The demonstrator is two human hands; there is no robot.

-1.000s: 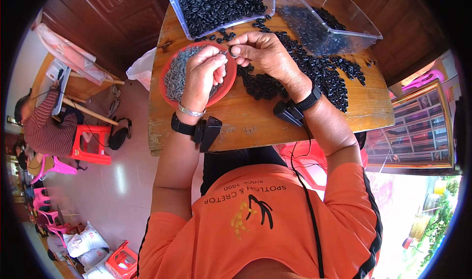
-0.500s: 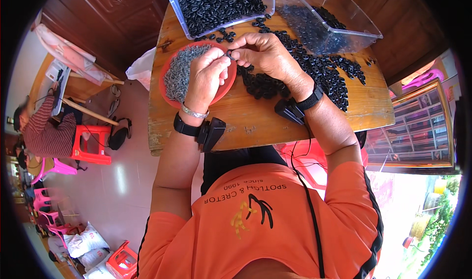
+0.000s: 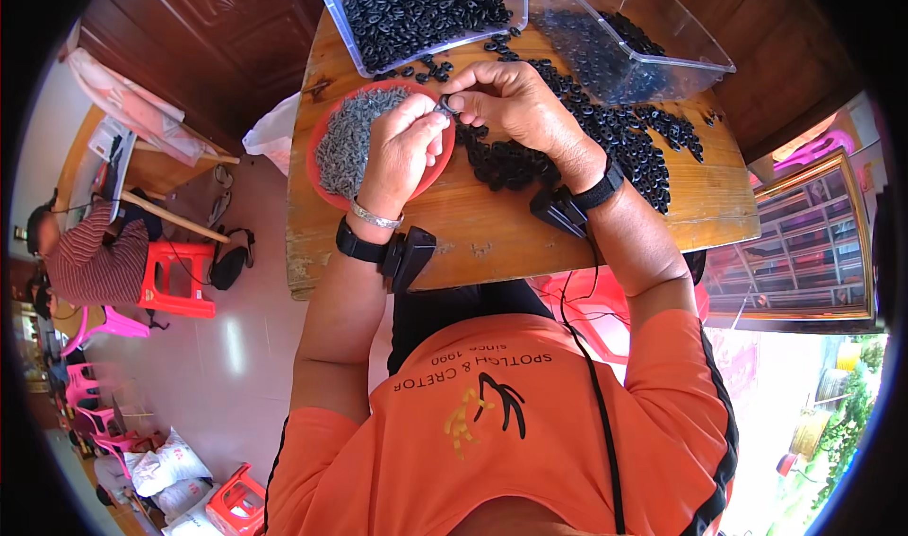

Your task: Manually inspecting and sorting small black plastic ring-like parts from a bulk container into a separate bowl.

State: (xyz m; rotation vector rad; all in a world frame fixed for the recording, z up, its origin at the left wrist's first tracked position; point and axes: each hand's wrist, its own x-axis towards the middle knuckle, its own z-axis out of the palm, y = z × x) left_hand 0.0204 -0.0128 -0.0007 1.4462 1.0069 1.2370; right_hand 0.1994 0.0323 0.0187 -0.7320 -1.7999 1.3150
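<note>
Over the table my two hands meet fingertip to fingertip. My right hand (image 3: 520, 106) pinches a small black ring (image 3: 448, 104) between thumb and forefinger. Against that ring, the thumb and forefinger of my left hand (image 3: 405, 144) are pressed together; whatever tiny piece they hold is too small to make out. Beneath the left hand is a red bowl (image 3: 319, 172) filled with small grey pieces (image 3: 345, 144). A heap of loose black rings (image 3: 619, 144) spreads over the wood under and beyond my right hand.
A clear bin (image 3: 356, 40) of black rings stands at the table's far side. Right of it, another clear bin (image 3: 662, 63) lies tilted with rings inside. The wooden table (image 3: 492, 243) has a curved edge. A cable (image 3: 565, 300) hangs from the right wrist. Another person (image 3: 95, 262) sits far left.
Both hands have shifted very slightly and stay together. The black ring between the fingertips shows a little more clearly now.
</note>
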